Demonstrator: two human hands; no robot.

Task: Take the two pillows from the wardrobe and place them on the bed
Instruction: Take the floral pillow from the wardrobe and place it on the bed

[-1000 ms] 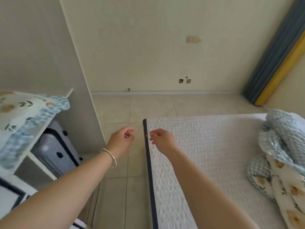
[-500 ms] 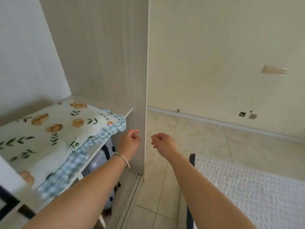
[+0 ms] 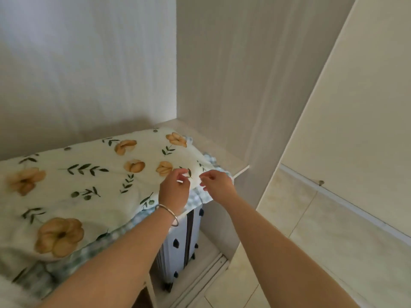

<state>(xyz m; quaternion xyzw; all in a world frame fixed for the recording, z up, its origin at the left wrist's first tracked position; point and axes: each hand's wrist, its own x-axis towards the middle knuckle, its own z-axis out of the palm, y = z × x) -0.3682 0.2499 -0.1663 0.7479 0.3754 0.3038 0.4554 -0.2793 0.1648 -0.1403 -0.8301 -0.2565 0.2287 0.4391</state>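
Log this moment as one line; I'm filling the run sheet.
stage: reach | target: floral pillow on wardrobe shelf | left hand over pillow corner, no grip | right hand beside, empty

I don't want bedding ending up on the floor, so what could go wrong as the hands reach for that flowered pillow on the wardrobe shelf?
Both hands, left hand and right hand, are bunched at one corner of the flowered pillow. Pulling from there alone could let the far end sag and slide off the shelf.

The checked frill overhangs the shelf edge above the suitcase; it might snag or drag.

A grip on the frill only may slip.
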